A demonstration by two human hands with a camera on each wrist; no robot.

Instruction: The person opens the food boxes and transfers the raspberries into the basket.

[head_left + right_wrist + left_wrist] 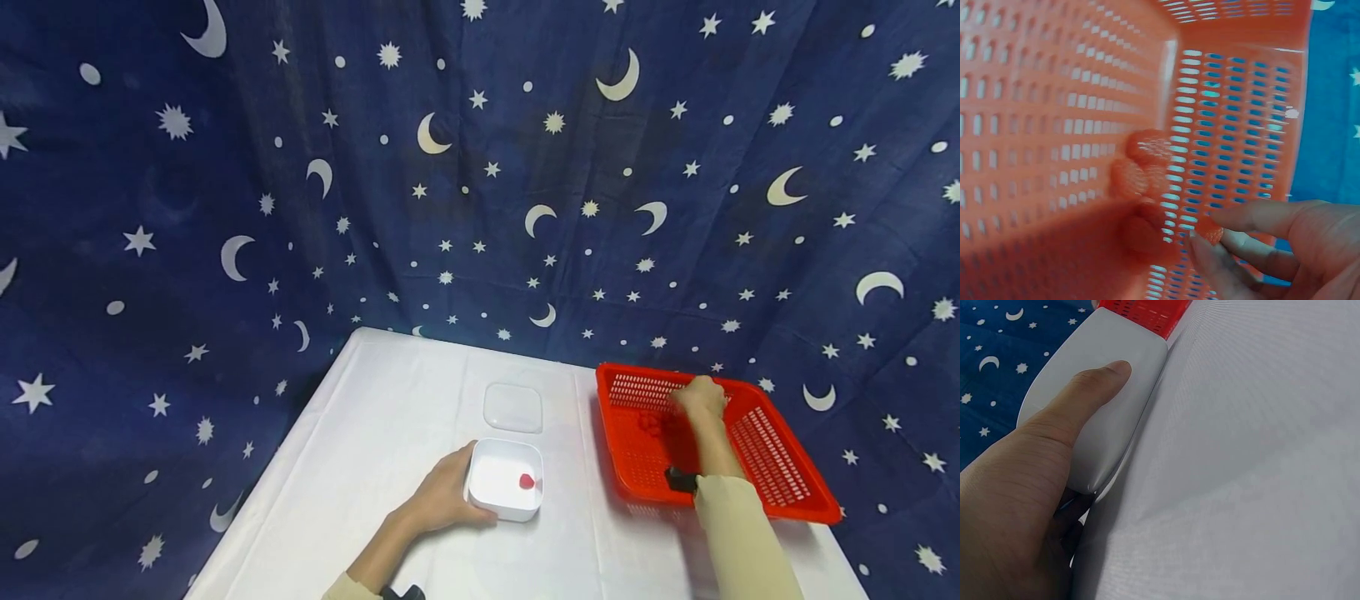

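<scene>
My left hand (448, 492) grips a white square box (504, 502) at its left side. In the left wrist view the thumb lies along the box's outer wall, with the other fingers partly hidden behind it. Inside the box, toward the right, lies one small red berry-like piece (527, 481). My right hand (703, 397) is inside the red slotted basket (795, 446). In the right wrist view its thumb and fingers pinch a small bumpy red piece (1213, 232). Several similar red pieces (1141, 169) lie clustered at the basket's bottom.
A clear, flat lid (513, 407) lies behind the box. Box, lid and basket are on a table with a white cloth (375, 433). A dark blue curtain (480, 167) with moons and stars hangs behind the table.
</scene>
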